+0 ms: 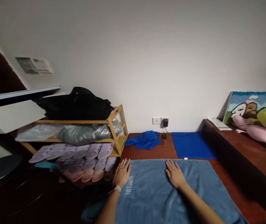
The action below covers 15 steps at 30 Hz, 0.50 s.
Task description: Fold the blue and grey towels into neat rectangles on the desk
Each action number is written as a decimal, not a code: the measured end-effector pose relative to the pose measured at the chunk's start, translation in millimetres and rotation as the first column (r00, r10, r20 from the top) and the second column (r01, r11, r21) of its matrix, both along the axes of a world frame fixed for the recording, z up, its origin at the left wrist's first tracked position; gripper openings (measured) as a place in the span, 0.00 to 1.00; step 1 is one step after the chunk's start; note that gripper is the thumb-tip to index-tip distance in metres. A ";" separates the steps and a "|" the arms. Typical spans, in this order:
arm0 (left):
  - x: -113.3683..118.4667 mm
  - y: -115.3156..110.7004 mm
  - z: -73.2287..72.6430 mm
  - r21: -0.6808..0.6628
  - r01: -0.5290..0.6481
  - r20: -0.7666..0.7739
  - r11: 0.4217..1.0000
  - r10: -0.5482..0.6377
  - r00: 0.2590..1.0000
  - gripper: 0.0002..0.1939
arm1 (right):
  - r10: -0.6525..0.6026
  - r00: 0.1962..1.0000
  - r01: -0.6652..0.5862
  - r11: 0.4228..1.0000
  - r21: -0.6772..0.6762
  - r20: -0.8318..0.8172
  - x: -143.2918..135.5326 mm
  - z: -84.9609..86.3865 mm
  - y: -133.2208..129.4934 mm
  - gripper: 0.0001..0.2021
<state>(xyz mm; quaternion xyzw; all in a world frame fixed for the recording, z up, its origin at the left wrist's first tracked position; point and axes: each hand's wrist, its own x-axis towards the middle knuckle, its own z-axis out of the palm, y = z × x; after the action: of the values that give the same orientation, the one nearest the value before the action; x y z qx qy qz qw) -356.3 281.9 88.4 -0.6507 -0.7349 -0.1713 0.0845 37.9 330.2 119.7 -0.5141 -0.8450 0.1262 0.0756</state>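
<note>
A blue-grey towel [151,193] lies spread over the reddish-brown wooden tabletop, with pale lettering along its left side. My left hand [122,173] rests on the towel's far left corner, fingers stretched out and pointing away from me. Flat near the middle of the far edge lies my right hand [175,174], its fingers slightly apart. Some creases run through the cloth around and below the right hand. Just beyond the towel are a crumpled blue cloth [147,140] and a flat blue cloth [193,145].
Left of the table stands a wooden rack [115,137] with a black bag [77,104], plastic-wrapped items and several lilac slippers [93,151]. A black plug [165,123] sits in the wall socket. On the raised right ledge lie a pink plush toy [256,130] and a fuzzy picture [247,104].
</note>
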 end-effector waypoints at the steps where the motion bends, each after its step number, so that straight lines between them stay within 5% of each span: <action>1: -0.2 0.4 0.0 0.005 0.000 0.004 1.000 0.000 1.000 0.27 | -0.065 0.997 0.065 0.998 0.004 0.030 27.6 -3.7 5.3 0.32; 8: -4.9 3.7 -1.9 0.010 0.012 0.045 1.000 -0.012 0.999 0.27 | -0.348 0.917 0.345 0.937 0.047 0.197 195.0 -30.8 44.1 0.31; 11: -7.3 5.6 -2.9 0.008 0.007 0.059 1.000 -0.007 0.998 0.27 | -0.393 0.898 0.387 0.919 0.067 0.199 225.9 -41.8 51.0 0.32; 15: -9.2 6.7 -1.9 -0.009 0.002 0.073 1.000 -0.001 0.997 0.27 | -0.414 0.889 0.397 0.909 0.125 0.193 234.0 -53.6 51.9 0.33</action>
<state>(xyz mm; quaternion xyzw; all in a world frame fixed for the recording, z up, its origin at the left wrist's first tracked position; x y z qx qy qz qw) -365.5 288.6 86.5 -0.6450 -0.7378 -0.1916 0.0543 271.9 382.1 66.1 -0.6862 -0.7266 0.0164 0.0295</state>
